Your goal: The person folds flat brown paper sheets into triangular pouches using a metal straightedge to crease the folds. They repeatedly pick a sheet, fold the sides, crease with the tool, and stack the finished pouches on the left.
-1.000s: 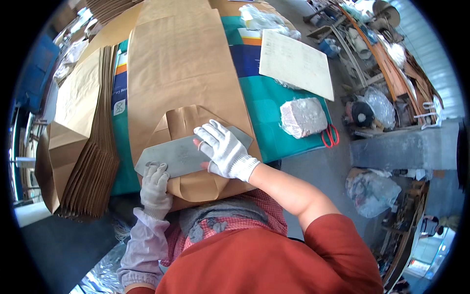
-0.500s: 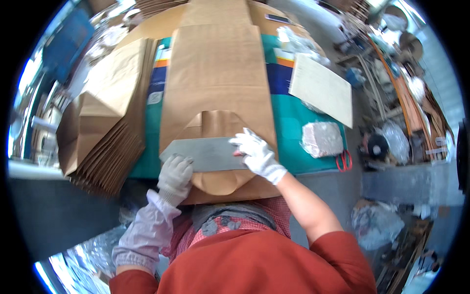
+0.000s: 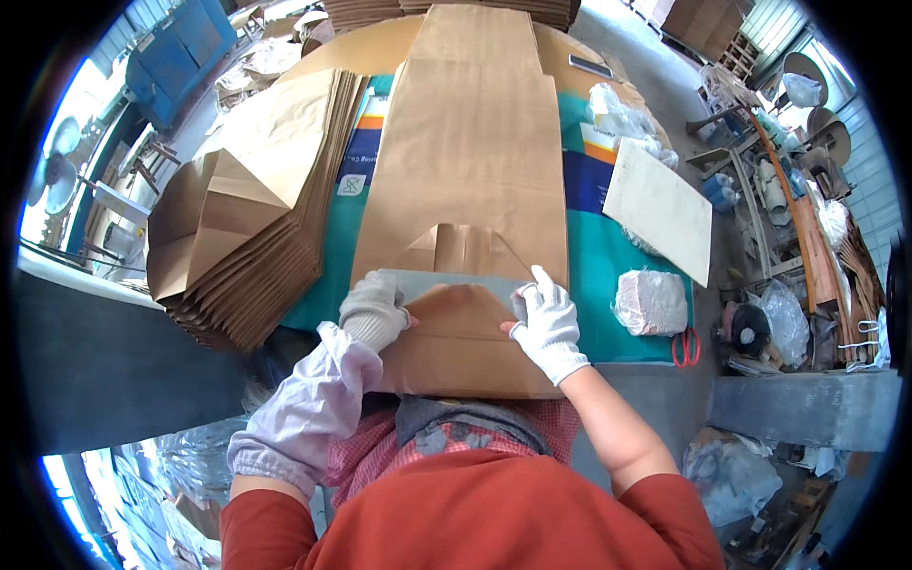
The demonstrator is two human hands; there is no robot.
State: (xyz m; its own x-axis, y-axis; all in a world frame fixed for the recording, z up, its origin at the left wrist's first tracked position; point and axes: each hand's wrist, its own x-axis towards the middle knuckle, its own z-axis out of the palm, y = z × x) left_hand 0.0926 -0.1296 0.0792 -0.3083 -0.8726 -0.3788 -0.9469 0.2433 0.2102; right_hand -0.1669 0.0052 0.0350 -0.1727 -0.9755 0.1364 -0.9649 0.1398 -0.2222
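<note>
A long brown paper bag [image 3: 465,161] lies flat in front of me, its folded end toward me. A grey flat plate [image 3: 416,280] lies across that end, partly covered by the bag's near paper flap [image 3: 461,332], which is turned up over it. My left hand [image 3: 373,309], in a whitish glove with bare fingertips, is closed around the left end of the flap and plate. My right hand [image 3: 547,328], gloved alike, grips the right side with its thumb on the flap; its index finger points away from me.
A stack of folded paper bags [image 3: 256,218] leans at the left. To the right are a pale board [image 3: 658,209], a plastic-wrapped block [image 3: 652,302], red-handled scissors [image 3: 686,349] and crumpled clear plastic [image 3: 622,114]. A phone [image 3: 590,66] lies at the far edge.
The near flap has been turned up over the plate, hiding much of it. My left hand has moved up to the plate's left end; my right hand has shifted to its right end.
</note>
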